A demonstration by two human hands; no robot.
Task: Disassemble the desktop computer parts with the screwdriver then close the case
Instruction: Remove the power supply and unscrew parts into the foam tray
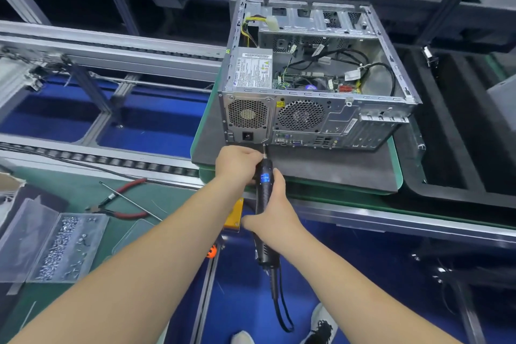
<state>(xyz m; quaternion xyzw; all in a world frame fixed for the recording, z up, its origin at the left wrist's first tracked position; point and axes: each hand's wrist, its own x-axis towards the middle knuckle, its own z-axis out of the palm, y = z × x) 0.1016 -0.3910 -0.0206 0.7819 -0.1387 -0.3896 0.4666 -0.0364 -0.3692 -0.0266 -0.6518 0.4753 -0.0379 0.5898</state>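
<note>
While the bit sits at the lower corner of the power supply's rear panel, we have the electric screwdriver (265, 201) lined up on what looks like a mounting screw, though the screw head itself is too small to make out. Our right hand (275, 215) is wrapped round the black barrel, fingers curled firmly about it. Our left hand (237, 160) is up at the nose of the tool, fingers curled around the tip end to steady it against the case.

Up at twelve o'clock from our hands lies the computer case (315, 75), on its side on a dark mat (335, 167), side panel off, cables and board exposed. The power supply (251, 71) sits in the case's near left corner, its fan grille (247, 114) facing us.

Now, the risks. If the bit isn't square in the screw, it could cam out and chew the head, or skid along the sheet metal toward our left fingertips, which are right beside it. A freed screw could drop off the mat edge and vanish below the bench. And once its screws are out, the supply may shift on its own cables inside.

Over at nine o'clock, red-handled pliers (125, 200) and a thin rod (131, 201) lie on the green bench, with a clear tray of screws (64, 246) at eight o'clock.
</note>
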